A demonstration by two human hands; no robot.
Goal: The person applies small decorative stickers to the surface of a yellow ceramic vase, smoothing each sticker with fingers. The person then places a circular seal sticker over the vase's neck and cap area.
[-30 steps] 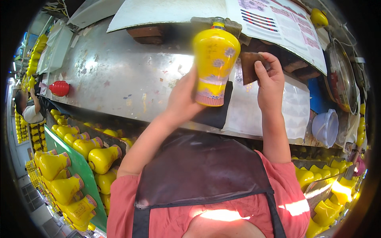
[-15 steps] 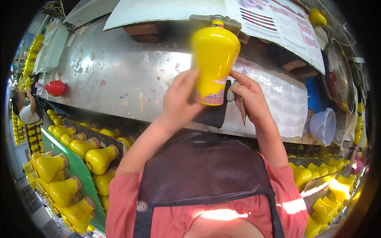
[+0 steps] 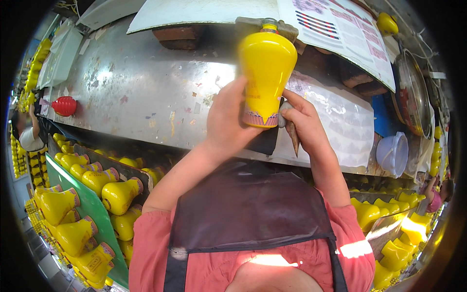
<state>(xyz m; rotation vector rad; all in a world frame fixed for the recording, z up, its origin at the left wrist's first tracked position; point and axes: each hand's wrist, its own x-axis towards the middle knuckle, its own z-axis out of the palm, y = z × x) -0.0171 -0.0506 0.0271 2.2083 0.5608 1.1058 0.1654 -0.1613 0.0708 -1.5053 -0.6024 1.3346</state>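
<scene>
A glossy yellow bottle [image 3: 267, 68] with a patterned band round its base stands in front of me, its neck pointing to the far side against a dark grey support block [image 3: 288, 30]. My left hand [image 3: 227, 114] is closed round the bottle's left side near the base. On the other side, my right hand [image 3: 305, 119] touches the bottle with its forefinger. Tucked in that hand is a brown pointed tool [image 3: 292, 135], and a rounded grey lump [image 3: 283, 111] shows by the thumb. What the lump is I cannot make out.
A metal worktable [image 3: 146, 97] spans the front. Beyond lies a raised white board [image 3: 204, 12] on bricks [image 3: 176, 36]. A white bucket [image 3: 392, 153] stands right, a red ribbed container [image 3: 64, 106] left. Many yellow bottles [image 3: 121, 194] fill racks on both sides; other people are at the edges.
The bottle has turned about its length, bringing a different part of its base band and faint printing into view. Both hands keep hold, shifting only slightly.
</scene>
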